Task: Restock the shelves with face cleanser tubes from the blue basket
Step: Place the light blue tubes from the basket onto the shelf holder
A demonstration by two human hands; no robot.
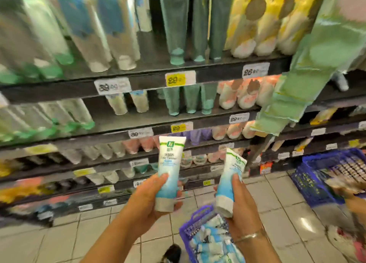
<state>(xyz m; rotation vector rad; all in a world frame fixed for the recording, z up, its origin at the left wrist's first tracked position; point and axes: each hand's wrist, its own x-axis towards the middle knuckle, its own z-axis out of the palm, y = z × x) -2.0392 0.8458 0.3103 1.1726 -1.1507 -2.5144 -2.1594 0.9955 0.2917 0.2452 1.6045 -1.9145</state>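
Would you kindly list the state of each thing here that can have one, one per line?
Left hand: grips a tube.
Left tube: held nearly upright, cap down, label facing the camera.
Right hand: grips a second tube.
Right tube: held tilted, cap down.
Blue basket: on the floor below the hands, holding more tubes.
Shelves: stocked with blurred tubes, gaps in places.

Glossy smooth plastic tubes (170, 167); blue plastic lattice basket (193, 223); glossy tiled floor (277, 203); dark shelves (138, 82).

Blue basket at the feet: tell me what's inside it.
The blue basket holds a pile of blue-and-white tubes, like the two in the hands. The right forearm covers part of it, and the bottom is hidden under the pile.
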